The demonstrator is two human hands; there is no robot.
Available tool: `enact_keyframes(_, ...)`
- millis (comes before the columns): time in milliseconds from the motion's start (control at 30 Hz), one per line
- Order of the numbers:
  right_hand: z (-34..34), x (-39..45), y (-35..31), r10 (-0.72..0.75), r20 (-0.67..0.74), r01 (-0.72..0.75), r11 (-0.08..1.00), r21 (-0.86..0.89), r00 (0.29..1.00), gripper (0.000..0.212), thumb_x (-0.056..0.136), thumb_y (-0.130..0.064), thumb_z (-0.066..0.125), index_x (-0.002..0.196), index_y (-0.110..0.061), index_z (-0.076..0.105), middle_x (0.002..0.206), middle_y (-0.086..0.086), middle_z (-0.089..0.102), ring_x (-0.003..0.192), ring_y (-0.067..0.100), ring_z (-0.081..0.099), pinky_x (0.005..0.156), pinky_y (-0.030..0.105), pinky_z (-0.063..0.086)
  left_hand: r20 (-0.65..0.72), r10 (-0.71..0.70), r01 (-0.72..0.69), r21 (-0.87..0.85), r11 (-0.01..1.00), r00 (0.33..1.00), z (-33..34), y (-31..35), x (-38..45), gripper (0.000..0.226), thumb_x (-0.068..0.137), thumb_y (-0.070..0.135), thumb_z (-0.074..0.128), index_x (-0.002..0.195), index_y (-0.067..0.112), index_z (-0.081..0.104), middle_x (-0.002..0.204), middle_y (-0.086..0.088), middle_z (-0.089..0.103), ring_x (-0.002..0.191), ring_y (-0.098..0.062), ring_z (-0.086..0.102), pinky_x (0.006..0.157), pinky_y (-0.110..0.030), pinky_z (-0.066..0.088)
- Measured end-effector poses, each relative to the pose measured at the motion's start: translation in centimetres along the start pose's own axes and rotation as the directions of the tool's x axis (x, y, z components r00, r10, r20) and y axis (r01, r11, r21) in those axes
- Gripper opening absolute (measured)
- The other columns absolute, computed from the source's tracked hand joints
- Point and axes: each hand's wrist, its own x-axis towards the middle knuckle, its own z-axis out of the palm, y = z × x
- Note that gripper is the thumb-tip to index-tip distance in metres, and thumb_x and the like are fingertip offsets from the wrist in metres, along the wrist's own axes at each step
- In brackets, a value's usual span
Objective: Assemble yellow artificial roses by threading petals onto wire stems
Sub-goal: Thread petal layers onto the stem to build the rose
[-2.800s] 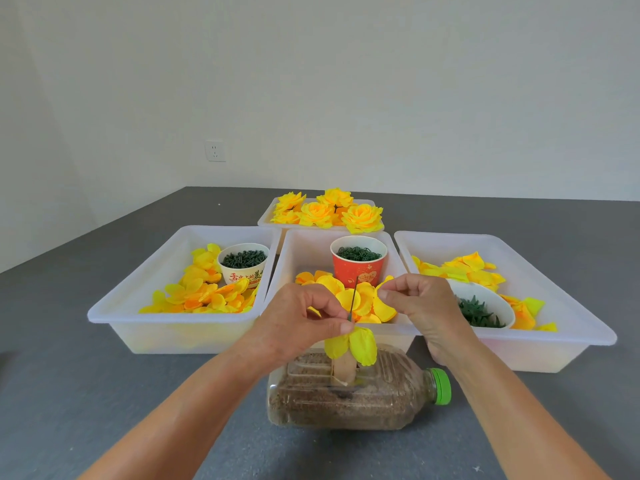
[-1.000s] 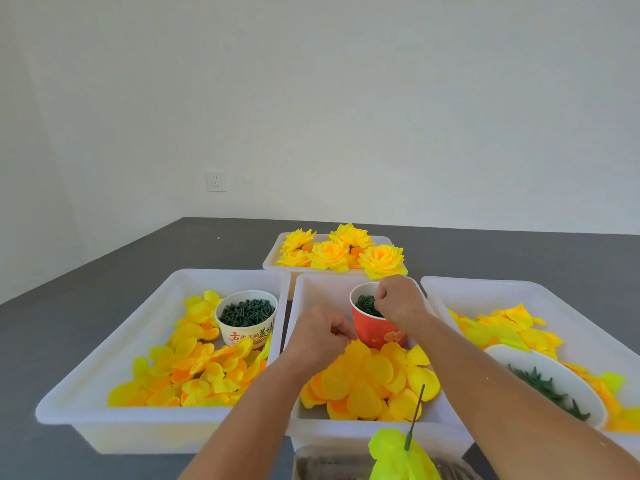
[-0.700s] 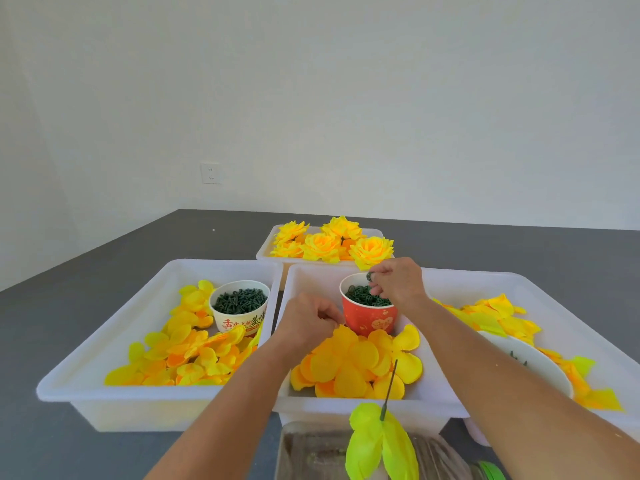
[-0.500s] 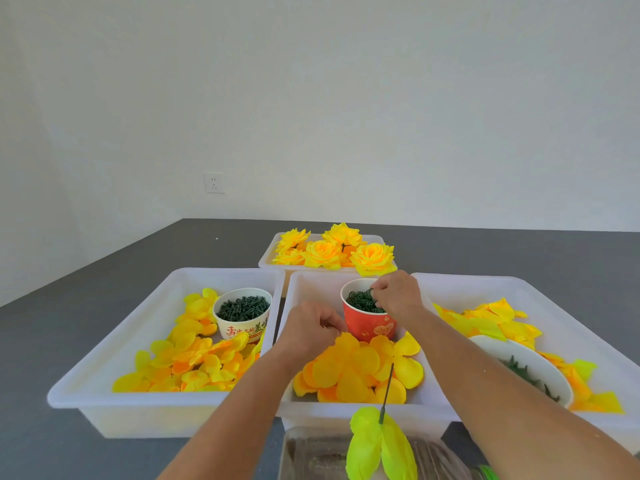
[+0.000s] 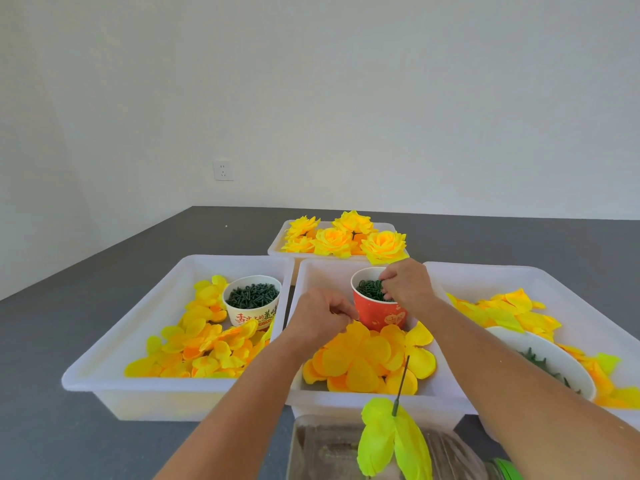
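Compared with half a second ago, little has shifted: the right hand (image 5: 405, 287) still dips into the red cup (image 5: 378, 311), fingertips pinching small green pieces (image 5: 369, 294). The left hand (image 5: 320, 315) hovers clenched over loose yellow petals (image 5: 367, 362) in the middle tray (image 5: 346, 400). Nearest, the wire stem (image 5: 401, 384) stands upright, threaded through pale petals (image 5: 393, 439).
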Motion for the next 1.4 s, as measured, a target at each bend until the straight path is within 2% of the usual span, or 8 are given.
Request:
enact_keyframes(300, 0.2, 0.1, 0.0, -0.045, -0.03, 0.042, 0.994, -0.097, 0.999, 0.016, 0.081, -0.004, 0.061, 0.085, -0.012, 0.074, 0.099, 0.002, 0.068, 0.092, 0.022, 0.064, 0.085, 0.032, 0.051, 0.0, -0.004, 0.004, 0.006, 1.0, 1.0, 0.1, -0.1, 0.1, 0.029, 0.081, -0.004, 0.062, 0.07, 0.022, 0.067, 0.069, 0.009, 0.063, 0.059, -0.007, 0.059, 0.058, -0.016, 0.051)
enact_keyframes(433, -0.5, -0.2, -0.8, 0.055, -0.051, -0.044, 0.977, 0.209, 0.997, 0.013, 0.081, 0.0, 0.062, 0.087, -0.005, 0.072, 0.082, 0.011, 0.07, 0.075, 0.023, 0.067, 0.078, 0.034, 0.055, -0.009, 0.004, -0.004, -0.041, 0.999, 1.0, 0.0, 0.3, 0.0, 0.023, 0.082, -0.004, 0.062, 0.075, 0.017, 0.069, 0.068, 0.009, 0.062, 0.058, -0.007, 0.059, 0.056, -0.014, 0.049)
enact_keyframes(567, -3.0, -2.8, -3.0, 0.068, 0.125, -0.133, 0.752, 0.646, 0.99, 0.01, 0.081, 0.001, 0.067, 0.079, -0.008, 0.066, 0.074, 0.015, 0.07, 0.056, 0.013, 0.067, 0.056, 0.021, 0.054, -0.07, 0.057, -0.071, -0.224, 0.972, 0.996, -0.5, 1.3, -0.8, 0.016, 0.084, -0.004, 0.061, 0.094, 0.005, 0.069, 0.071, -0.001, 0.063, 0.059, -0.009, 0.058, 0.06, -0.018, 0.051)
enact_keyframes(700, -5.2, -6.1, -4.6, 0.005, 0.231, -0.179, 0.651, 0.738, 0.973, 0.01, 0.077, 0.0, 0.071, 0.08, -0.006, 0.064, 0.063, 0.006, 0.071, 0.054, 0.012, 0.067, 0.052, 0.021, 0.054, -0.119, 0.177, -0.205, -0.29, 0.935, 0.977, -1.2, 3.3, -2.0, 0.033, 0.082, 0.0, 0.066, 0.112, 0.012, 0.064, 0.077, -0.005, 0.061, 0.06, -0.009, 0.057, 0.062, -0.02, 0.05)
enact_keyframes(867, -7.3, -9.7, -6.2, -0.122, 0.191, -0.061, 0.673, 0.737, 0.974, 0.012, 0.071, 0.0, 0.076, 0.07, -0.008, 0.067, 0.056, 0.004, 0.068, 0.051, 0.013, 0.067, 0.046, 0.019, 0.05, -0.213, 0.264, -0.32, -0.302, 0.898, 0.941, -1.7, 5.7, -4.0, 0.021, 0.077, 0.006, 0.072, 0.087, 0.025, 0.072, 0.085, -0.014, 0.07, 0.076, -0.032, 0.062, 0.075, -0.04, 0.053)
enact_keyframes(1100, -9.8, -12.5, -7.3, -0.246, 0.211, -0.032, 0.577, 0.816, 0.946, 0.008, 0.077, -0.002, 0.07, 0.079, -0.01, 0.072, 0.074, 0.011, 0.073, 0.07, 0.021, 0.072, 0.06, 0.024, 0.056, -0.356, 0.251, -0.371, -0.326, 0.869, 0.9, -2.4, 7.1, -6.1, 0.028, 0.076, -0.01, 0.068, 0.074, 0.018, 0.071, 0.071, 0.003, 0.072, 0.069, -0.013, 0.068, 0.069, -0.024, 0.055)
enact_keyframes(1200, -10.9, -13.4, -8.1, -0.274, 0.212, -0.042, 0.517, 0.855, 0.938, 0.012, 0.066, -0.019, 0.073, 0.075, -0.012, 0.075, 0.075, 0.01, 0.073, 0.07, 0.019, 0.071, 0.061, 0.024, 0.056, -0.443, 0.317, -0.463, -0.275, 0.842, 0.839, -2.3, 8.5, -7.4, 0.026, 0.074, -0.005, 0.072, 0.073, 0.021, 0.07, 0.07, 0.004, 0.072, 0.068, -0.012, 0.068, 0.067, -0.021, 0.054)
enact_keyframes(1400, -12.9, -15.3, -8.4, -0.302, 0.243, -0.075, 0.477, 0.876, 0.922, 0.019, 0.058, -0.02, 0.073, 0.075, -0.011, 0.075, 0.07, 0.007, 0.071, 0.064, 0.013, 0.068, 0.057, 0.019, 0.052, -0.478, 0.47, -0.582, -0.111, 0.805, 0.742, -2.0, 10.7, -9.9, 0.028, 0.075, -0.001, 0.073, 0.077, 0.027, 0.068, 0.078, 0.003, 0.069, 0.072, -0.008, 0.065, 0.072, -0.019, 0.051)
